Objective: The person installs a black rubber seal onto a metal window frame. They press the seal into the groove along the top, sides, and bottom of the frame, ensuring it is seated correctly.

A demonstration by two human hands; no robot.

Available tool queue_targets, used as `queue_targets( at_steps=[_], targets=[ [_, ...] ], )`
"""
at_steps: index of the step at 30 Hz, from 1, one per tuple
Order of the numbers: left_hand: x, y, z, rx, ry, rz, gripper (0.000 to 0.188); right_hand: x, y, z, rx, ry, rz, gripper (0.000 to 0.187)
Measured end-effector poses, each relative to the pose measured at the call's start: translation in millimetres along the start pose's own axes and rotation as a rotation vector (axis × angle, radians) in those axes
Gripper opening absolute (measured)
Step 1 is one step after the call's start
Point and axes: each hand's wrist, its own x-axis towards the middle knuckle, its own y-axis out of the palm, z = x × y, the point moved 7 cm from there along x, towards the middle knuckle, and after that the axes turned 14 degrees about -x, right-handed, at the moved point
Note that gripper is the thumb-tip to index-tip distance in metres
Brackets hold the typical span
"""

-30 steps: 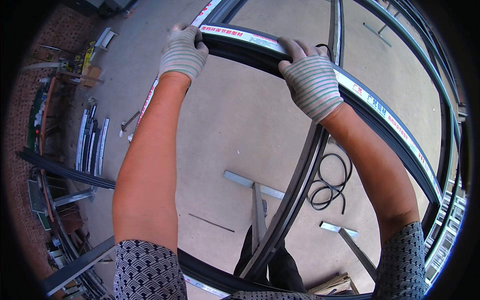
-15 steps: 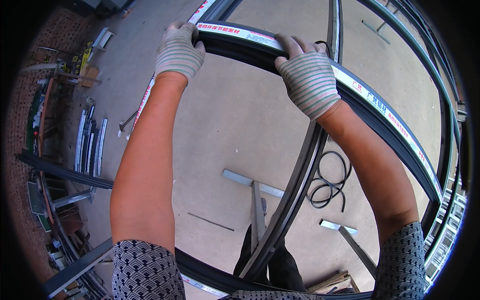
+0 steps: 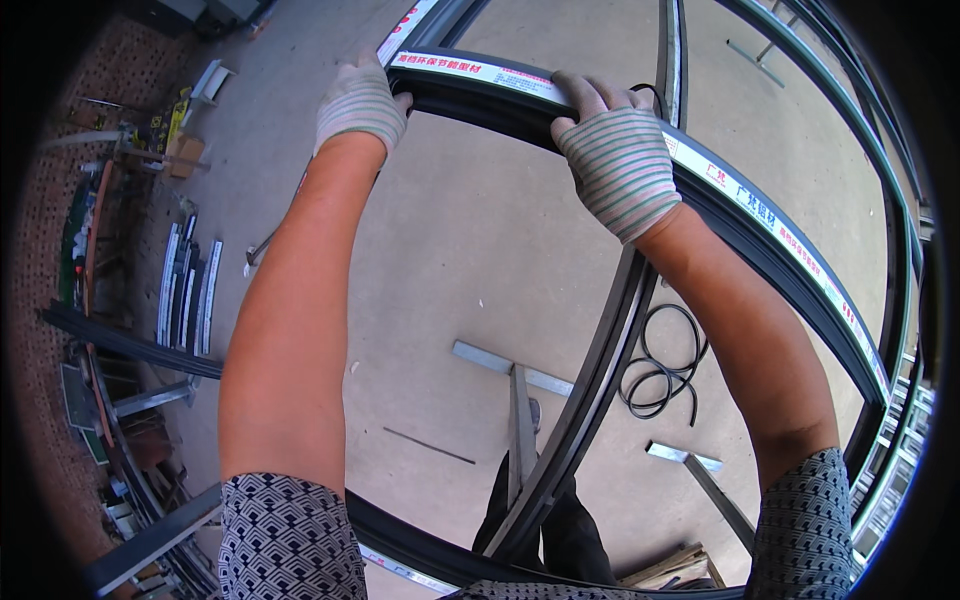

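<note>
A large dark metal window frame (image 3: 790, 250) lies before me, its bars faced with white printed film. At its far left corner is my left hand (image 3: 360, 105) in a striped knit glove, fingers curled round the frame and partly hidden, thumb against the bar's inner side. My right hand (image 3: 618, 155), gloved alike, grips the far bar where the cross bar (image 3: 585, 400) meets it. Its fingers lie over the top, its thumb on the near side. A thin black strip (image 3: 655, 97) loops up beside the right fingers.
Metal stands (image 3: 515, 367) hold the frame above the concrete floor, where a coiled black strip (image 3: 665, 375) and a thin rod (image 3: 430, 445) lie. Cut profiles (image 3: 190, 290) are grouped at left, near a brick wall (image 3: 40, 420). More frames (image 3: 880, 150) stand at far right.
My left hand has shifted slightly and its wrist has turned over the frame's left bar. The right hand keeps its grip. The whole view has moved a little.
</note>
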Motion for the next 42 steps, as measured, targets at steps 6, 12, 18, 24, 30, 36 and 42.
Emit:
queue_targets(
  at_steps=[6, 12, 18, 24, 30, 36, 42],
  targets=[
    [-1.6, 6.8, -3.0, 0.064, 0.031, -0.017, 0.061, -0.8, 5.2, 0.5, -0.115, -0.064, -0.009, 0.047],
    [-2.3, 2.7, -3.2, 0.077, 0.024, -0.012, 0.059, 0.9, 1.6, 5.3, -0.121, -0.078, -0.011, 0.044],
    [0.0, 3.4, -3.8, 0.071, 0.007, 0.004, 0.062, 1.6, 2.8, -1.7, 0.030, 0.067, -0.017, 0.045],
    [2.5, 2.9, -4.7, 0.008, 0.115, -0.021, 0.076, 2.0, 9.2, 1.4, -0.065, -0.061, -0.024, 0.046],
    [-5.9, 1.1, -17.7, 0.011, 0.504, -0.130, 0.079, 0.8, 11.3, 0.8, -0.052, -0.052, -0.045, 0.046],
    [-33.8, -4.4, -45.5, 0.088, 0.858, -0.194, 0.048, -0.4, 6.8, -0.5, -0.028, -0.046, -0.069, 0.046],
    [-59.1, 27.8, -31.1, -0.484, 0.184, -0.032, 0.028, -0.5, 4.0, -1.3, -0.009, -0.015, -0.033, 0.045]
  ],
)
